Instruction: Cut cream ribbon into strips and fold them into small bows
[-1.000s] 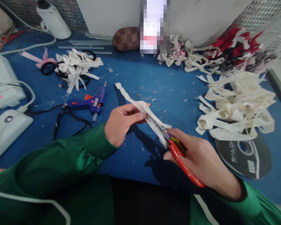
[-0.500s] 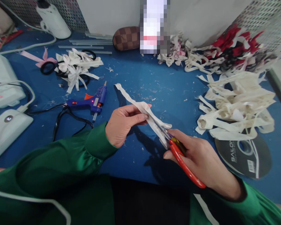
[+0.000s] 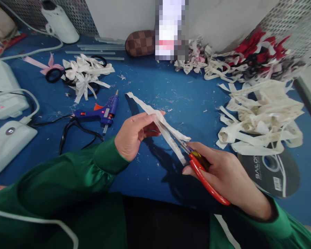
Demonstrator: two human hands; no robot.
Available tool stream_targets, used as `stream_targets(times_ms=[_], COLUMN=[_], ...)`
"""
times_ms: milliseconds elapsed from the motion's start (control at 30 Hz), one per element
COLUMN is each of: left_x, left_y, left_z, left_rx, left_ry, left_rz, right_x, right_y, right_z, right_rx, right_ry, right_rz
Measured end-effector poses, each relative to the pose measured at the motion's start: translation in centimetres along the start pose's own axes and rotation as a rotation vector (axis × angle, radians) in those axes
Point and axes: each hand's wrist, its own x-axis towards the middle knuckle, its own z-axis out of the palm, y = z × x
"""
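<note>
My left hand [image 3: 134,133] pinches a white ribbon [image 3: 142,103] between thumb and fingers over the middle of the table. One end of the ribbon points up and left; beyond my fingers it parts into two tails toward the lower right. My right hand [image 3: 223,169] grips red-handled scissors [image 3: 207,183]. Their metal blades lie at the tails, pointing up and left toward my left hand. The blades look nearly closed, and whether they touch the ribbon I cannot tell.
Left stand a blue glue gun [image 3: 103,111], white bows with black hair ties [image 3: 83,72] and a white power bank [image 3: 11,145]. Cream ribbons [image 3: 264,114] lie at right by a black spool [image 3: 272,176]. Behind are a checked case [image 3: 140,43] and red and white bows [image 3: 261,52].
My left thumb has shifted up and left along the ribbon. The two tails have spread further apart, and the scissors have moved slightly right.
</note>
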Motion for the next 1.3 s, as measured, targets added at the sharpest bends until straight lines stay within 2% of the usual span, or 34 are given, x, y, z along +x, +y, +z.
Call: stream_targets(times_ms=[167,600,1300], left_x=[0.23,0.19,-0.01], left_y=[-0.07,-0.31,-0.18], left_z=[-0.03,0.06,0.31], left_rx=[0.006,0.041,0.032], left_ry=[0.08,0.086,0.048], left_rz=[0.041,0.066,0.046], right_x=[0.05,0.17,-0.09], right_y=[0.06,-0.05,0.09], right_z=[0.2,0.47,0.3], right_rx=[-0.035,-0.092,0.011], right_ry=[0.021,0.074,0.004], right_rz=[-0.012,-0.002,0.009])
